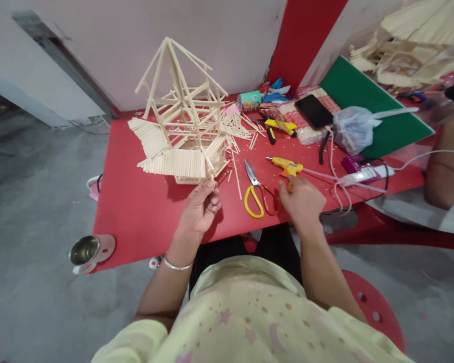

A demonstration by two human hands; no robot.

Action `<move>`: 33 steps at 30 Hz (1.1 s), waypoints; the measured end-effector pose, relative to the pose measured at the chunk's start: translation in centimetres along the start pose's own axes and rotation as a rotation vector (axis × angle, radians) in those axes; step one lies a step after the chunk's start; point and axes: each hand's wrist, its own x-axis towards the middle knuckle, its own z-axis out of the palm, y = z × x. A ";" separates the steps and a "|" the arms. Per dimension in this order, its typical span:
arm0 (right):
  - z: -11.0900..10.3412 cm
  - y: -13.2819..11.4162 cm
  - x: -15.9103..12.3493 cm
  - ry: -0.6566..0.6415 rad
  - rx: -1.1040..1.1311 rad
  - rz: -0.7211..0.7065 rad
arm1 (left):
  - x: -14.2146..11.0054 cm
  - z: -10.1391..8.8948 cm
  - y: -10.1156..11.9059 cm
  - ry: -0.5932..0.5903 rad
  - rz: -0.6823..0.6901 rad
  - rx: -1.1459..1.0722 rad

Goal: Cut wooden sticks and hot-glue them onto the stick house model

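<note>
My left hand [203, 202] is closed in a pinch at the near edge of a house frame [181, 103] built of thin wooden sticks. A short pale stick end shows at its fingertips; the rest is hidden by the fingers. A slatted stick panel [177, 162] slopes out from the frame just above this hand. My right hand [303, 202] is wrapped round the handle of a yellow hot glue gun [285, 165], whose nozzle points left. Between the hands lie scissors [252, 176] with one yellow and one red handle, blades partly apart.
Loose sticks [234, 126] are scattered on the red table [136, 212]. Behind lie a yellow cutter [280, 125], a can [249, 100] and a phone [314, 111]. Right are a plastic bag [353, 128], green board [393, 121], power strip [371, 175] and another person's arm. A metal mug [104, 247] stands at the left corner.
</note>
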 end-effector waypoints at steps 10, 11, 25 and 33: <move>2.7 3.6 3.7 -0.112 -0.010 0.253 | 0.8 1.1 2.1 -0.003 -0.067 -0.114; 2.8 3.5 3.8 -0.142 -0.009 0.261 | 0.9 1.2 2.2 0.001 -0.063 -0.119; 4.0 4.5 5.2 -0.174 0.072 0.259 | 1.8 1.2 3.1 -0.008 -0.066 -0.111; 5.0 5.5 5.2 -0.088 0.565 0.335 | 1.9 1.2 3.2 0.001 -0.056 -0.087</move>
